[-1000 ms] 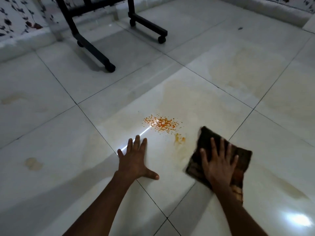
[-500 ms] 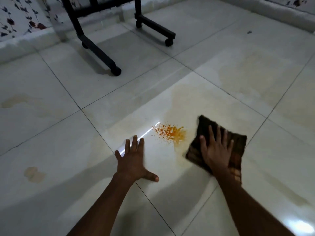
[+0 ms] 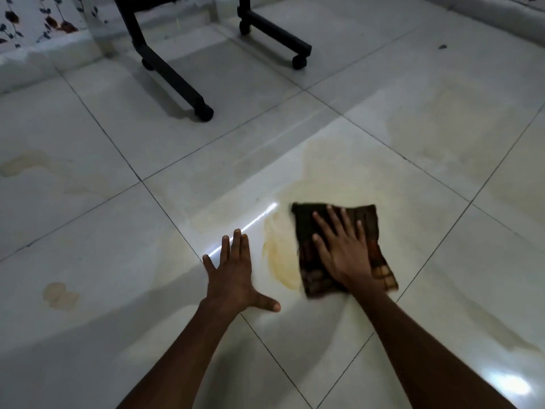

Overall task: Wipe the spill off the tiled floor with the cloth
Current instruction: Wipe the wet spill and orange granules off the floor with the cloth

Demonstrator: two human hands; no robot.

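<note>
A dark brown checked cloth (image 3: 371, 219) lies flat on the pale tiled floor (image 3: 147, 290). My right hand (image 3: 339, 249) presses on top of it, palm down, fingers spread. Just left of the cloth a yellowish smear (image 3: 280, 255) streaks the tile; no orange specks show. My left hand (image 3: 236, 273) rests flat on the floor to the left of the smear, fingers apart, holding nothing.
Black wheeled legs of a stand (image 3: 177, 81) (image 3: 277, 28) stand at the back. Faint yellowish stains mark tiles at the left (image 3: 59, 295), far left (image 3: 20, 163) and right (image 3: 442, 122). A low wall base (image 3: 44, 51) runs along the back left.
My right hand has slid the cloth leftward over the orange spill. The specks are gone from sight and a yellow smear is left. The left hand has stayed put.
</note>
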